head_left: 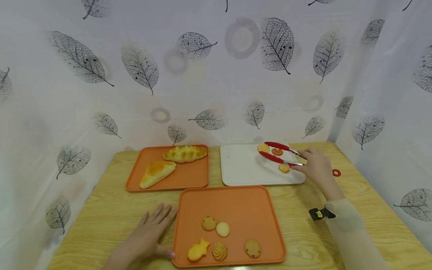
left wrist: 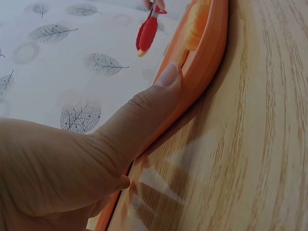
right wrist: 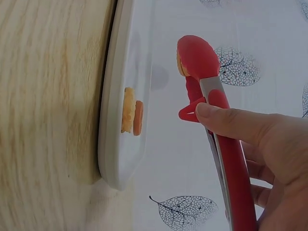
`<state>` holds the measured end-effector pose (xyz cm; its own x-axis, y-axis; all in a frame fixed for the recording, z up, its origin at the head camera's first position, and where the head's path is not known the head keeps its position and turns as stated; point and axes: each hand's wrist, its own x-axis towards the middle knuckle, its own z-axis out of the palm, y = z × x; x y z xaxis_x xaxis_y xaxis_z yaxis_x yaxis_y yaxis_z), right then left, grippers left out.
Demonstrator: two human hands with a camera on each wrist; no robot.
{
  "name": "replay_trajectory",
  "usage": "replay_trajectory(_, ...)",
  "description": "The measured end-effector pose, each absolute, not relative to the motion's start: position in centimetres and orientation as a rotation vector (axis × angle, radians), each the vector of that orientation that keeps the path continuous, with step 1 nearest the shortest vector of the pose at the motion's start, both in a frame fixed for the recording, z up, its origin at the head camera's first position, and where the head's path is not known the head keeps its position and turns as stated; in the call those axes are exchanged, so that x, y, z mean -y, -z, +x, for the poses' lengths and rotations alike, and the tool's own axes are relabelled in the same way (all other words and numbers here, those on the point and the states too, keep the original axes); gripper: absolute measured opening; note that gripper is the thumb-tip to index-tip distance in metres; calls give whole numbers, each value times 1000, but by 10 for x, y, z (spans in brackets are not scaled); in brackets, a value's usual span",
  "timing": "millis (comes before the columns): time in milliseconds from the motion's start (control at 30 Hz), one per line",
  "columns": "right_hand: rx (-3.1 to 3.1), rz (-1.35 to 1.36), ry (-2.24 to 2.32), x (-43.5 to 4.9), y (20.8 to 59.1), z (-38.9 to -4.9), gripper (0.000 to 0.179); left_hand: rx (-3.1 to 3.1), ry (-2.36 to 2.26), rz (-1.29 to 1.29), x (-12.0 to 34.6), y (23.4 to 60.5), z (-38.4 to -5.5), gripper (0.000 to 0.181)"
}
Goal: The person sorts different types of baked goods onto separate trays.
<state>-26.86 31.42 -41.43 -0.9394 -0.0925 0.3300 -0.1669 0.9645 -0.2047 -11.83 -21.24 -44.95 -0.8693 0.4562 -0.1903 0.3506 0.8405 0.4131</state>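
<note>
My right hand (head_left: pixel 315 167) grips a pair of tongs (head_left: pixel 271 157) with red tips and metal arms above the white tray (head_left: pixel 236 165). Between the tips is a round, pale-gold cookie (head_left: pixel 263 148), its edge also showing in the right wrist view. Below the tongs, a reddish-brown cookie (head_left: pixel 277 152) and a ruffled yellow cookie (head_left: pixel 284 168) lie on that tray. My left hand (head_left: pixel 146 234) has its fingers spread beside the front orange tray (head_left: pixel 236 198); its thumb (left wrist: pixel 144 113) touches the rim.
On the front tray are a fish-shaped cookie (head_left: pixel 198 250), a swirl cookie (head_left: pixel 219 251), a chip cookie (head_left: pixel 252 248) and two smaller round ones. A back-left orange tray (head_left: pixel 189 178) bears a braided bread (head_left: pixel 184 154) and a triangular bread (head_left: pixel 157 173). Leaf-patterned curtains surround the wooden table.
</note>
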Motion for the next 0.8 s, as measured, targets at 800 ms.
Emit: replay_trajectory(800,2997,78,-337,-307,428,-310,67,-2722,-540,602,214,450,-119,122)
